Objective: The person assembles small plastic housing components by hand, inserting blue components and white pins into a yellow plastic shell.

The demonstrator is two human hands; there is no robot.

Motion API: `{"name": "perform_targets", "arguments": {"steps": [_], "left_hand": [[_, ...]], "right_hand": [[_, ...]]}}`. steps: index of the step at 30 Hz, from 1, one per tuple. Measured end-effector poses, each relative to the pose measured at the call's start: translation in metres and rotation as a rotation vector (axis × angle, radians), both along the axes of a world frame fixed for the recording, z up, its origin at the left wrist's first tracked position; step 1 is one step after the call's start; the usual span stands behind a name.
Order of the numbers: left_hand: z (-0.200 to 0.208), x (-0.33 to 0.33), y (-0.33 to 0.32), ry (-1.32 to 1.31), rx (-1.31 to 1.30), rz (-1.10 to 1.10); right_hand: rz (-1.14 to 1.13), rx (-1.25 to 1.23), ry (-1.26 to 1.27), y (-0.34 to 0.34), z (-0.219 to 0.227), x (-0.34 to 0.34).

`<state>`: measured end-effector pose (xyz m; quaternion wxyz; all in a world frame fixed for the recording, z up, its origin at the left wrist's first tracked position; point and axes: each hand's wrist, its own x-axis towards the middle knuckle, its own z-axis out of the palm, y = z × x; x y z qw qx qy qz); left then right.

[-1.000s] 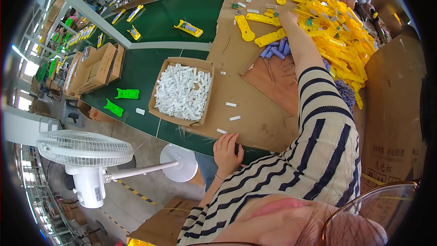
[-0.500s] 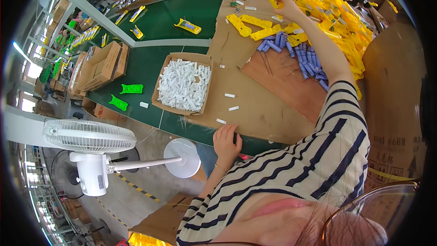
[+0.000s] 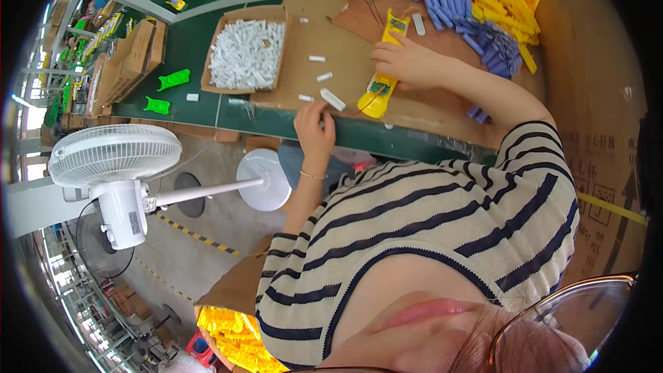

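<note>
My right hand [image 3: 407, 62] is closed round the middle of a long yellow plastic housing [image 3: 375, 102], held over the cardboard-covered bench. Green circuit boards show in the housing at both sides of my fingers. A thin wire runs from its near end toward a white plastic piece [image 3: 333, 100]. Beside that piece, at the bench's front edge, is my left hand [image 3: 315, 130], its thumb apart from its fingers and nothing visible in its grasp. Another white piece [image 3: 418, 24] is by the housing's far end. Small white parts [image 3: 324, 77] lie beyond my left hand.
Blue-purple cylinders with wires [image 3: 442, 10] lie beyond my right hand, with a heap of yellow housings [image 3: 507, 0] behind. A cardboard box of white parts [image 3: 283, 62] stands left, near two green plastic pieces [image 3: 173, 80]. A white fan [image 3: 117, 155] stands beside the bench.
My right hand has come back from the yellow heap toward me, bringing a yellow housing to the bench's front. The view has shifted, and my left hand is now beside a white piece.
</note>
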<state>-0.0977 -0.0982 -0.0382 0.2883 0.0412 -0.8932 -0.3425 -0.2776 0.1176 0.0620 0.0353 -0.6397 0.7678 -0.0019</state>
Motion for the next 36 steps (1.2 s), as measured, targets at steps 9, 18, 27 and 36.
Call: {"name": "perform_targets", "arguments": {"steps": [9,18,27,36], "left_hand": [[0.018,0.009,0.028,0.037,0.306,0.076],[0.062,-0.022,0.029,-0.226,0.746,-0.524],[0.092,-0.023,0.051,-0.184,1.71,-0.91],[0.106,-0.019,0.042,0.214,1.573,-0.491]], "right_hand": [[-0.111,-0.349,0.073,0.025,-0.039,0.04],[0.164,-0.747,0.202,0.008,0.004,0.035],[-0.142,-0.985,0.016,-0.022,0.016,0.042],[-0.413,-0.903,-1.549,-0.024,-0.025,0.085]]}}
